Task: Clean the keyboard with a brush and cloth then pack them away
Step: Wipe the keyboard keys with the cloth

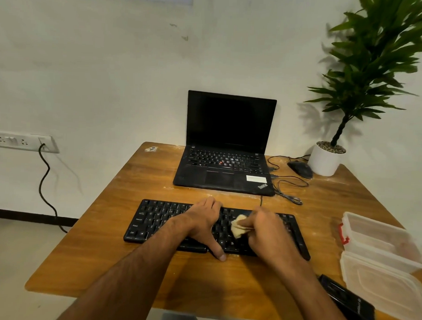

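This looks like a small office or a home desk corner. A wooden worktop (152, 273) stands against a plain white wall (100, 70) and carries an open laptop (226, 148) with a dark screen, a separate black keyboard (154, 220), and a wired mouse (300, 169). A potted plant (358, 76) in a white pot sits at the far right corner. A socket strip (22, 140) with a black cable plugged in is fixed low on the wall.
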A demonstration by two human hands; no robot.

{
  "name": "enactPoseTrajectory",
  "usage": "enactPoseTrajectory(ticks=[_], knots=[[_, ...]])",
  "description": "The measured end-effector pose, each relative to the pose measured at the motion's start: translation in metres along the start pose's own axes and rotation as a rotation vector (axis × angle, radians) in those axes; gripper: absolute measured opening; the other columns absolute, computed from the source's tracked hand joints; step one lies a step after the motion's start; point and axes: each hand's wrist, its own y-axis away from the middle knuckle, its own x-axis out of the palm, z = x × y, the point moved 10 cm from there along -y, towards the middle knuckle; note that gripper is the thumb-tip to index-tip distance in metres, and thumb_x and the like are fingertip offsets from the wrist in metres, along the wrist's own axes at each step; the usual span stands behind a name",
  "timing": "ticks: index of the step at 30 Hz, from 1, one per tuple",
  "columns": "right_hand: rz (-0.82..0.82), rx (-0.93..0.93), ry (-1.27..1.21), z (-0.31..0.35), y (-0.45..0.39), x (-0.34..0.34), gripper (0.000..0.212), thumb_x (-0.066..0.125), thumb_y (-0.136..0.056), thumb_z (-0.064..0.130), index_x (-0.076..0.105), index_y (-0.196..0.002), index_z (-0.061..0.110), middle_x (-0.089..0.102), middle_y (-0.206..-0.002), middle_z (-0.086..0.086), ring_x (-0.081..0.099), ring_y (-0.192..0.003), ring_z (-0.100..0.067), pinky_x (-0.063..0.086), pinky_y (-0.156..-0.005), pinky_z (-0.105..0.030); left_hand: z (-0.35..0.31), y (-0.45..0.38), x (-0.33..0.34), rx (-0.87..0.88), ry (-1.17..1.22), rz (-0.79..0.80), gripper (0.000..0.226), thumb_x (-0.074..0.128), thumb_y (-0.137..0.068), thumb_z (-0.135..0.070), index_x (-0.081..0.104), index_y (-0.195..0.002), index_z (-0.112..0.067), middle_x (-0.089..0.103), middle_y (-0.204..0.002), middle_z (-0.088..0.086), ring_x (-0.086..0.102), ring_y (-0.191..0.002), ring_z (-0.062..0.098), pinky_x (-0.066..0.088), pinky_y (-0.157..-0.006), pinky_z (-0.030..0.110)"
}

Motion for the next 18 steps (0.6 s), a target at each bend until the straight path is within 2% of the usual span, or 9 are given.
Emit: enactPoseTrajectory(ticks=[3, 7, 10, 13, 18], knots=[[0.064, -0.100, -0.012, 0.019, 0.006, 0.026, 0.035, 0.068, -0.092, 0.011, 0.068, -0.125, 0.022, 0.053, -0.117, 0.005, 0.054, -0.114, -0.013, 0.048, -0.096, -0.026, 0.000, 0.001, 0.000, -0.002, -0.015, -0.004, 0.132, 0.088, -0.056, -0.074, 0.026, -0.154, -0.013, 0.033, -0.147, 0.006, 0.033, -0.136, 0.023, 0.035, -0.121, 0.044], [0.132, -0.032, -0.007, -0.003, 0.005, 0.013, 0.031, 0.070, -0.089, 0.007, 0.074, -0.115, 0.024, 0.068, -0.120, 0.006, 0.063, -0.109, -0.009, 0.052, -0.096, -0.024, 0.000, 0.001, -0.001, -0.001, 0.010, -0.004, 0.128, 0.089, -0.055, -0.073, 0.028, -0.152, -0.014, 0.035, -0.144, 0.004, 0.035, -0.132, 0.021, 0.037, -0.119, 0.044], [0.050, 0.039, -0.049, -0.019, -0.014, -0.014, 0.025, 0.068, -0.090, 0.009, 0.076, -0.107, 0.026, 0.071, -0.109, 0.009, 0.061, -0.088, -0.002, 0.053, -0.085, -0.021, 0.000, 0.000, -0.002, 0.015, 0.008, -0.009, 0.127, 0.088, -0.053, -0.075, 0.031, -0.150, -0.015, 0.036, -0.140, 0.002, 0.036, -0.128, 0.020, 0.039, -0.117, 0.044], [-0.039, 0.041, -0.114, -0.019, -0.042, -0.024, 0.021, 0.071, -0.090, 0.015, 0.077, -0.107, 0.027, 0.069, -0.101, 0.012, 0.052, -0.076, 0.002, 0.041, -0.076, -0.012, -0.001, 0.000, -0.003, 0.020, -0.013, -0.018, 0.128, 0.087, -0.052, -0.077, 0.032, -0.149, -0.014, 0.036, -0.139, 0.002, 0.037, -0.127, 0.019, 0.040, -0.117, 0.043], [0.033, -0.001, -0.026, -0.008, -0.067, 0.007, 0.028, 0.069, -0.085, -0.002, 0.079, -0.099, 0.019, 0.070, -0.101, 0.000, 0.066, -0.091, -0.012, 0.054, -0.078, -0.024, -0.002, 0.002, -0.004, 0.012, -0.051, -0.018, 0.133, 0.085, -0.055, -0.079, 0.028, -0.154, -0.011, 0.035, -0.146, 0.005, 0.036, -0.133, 0.021, 0.036, -0.120, 0.043]])
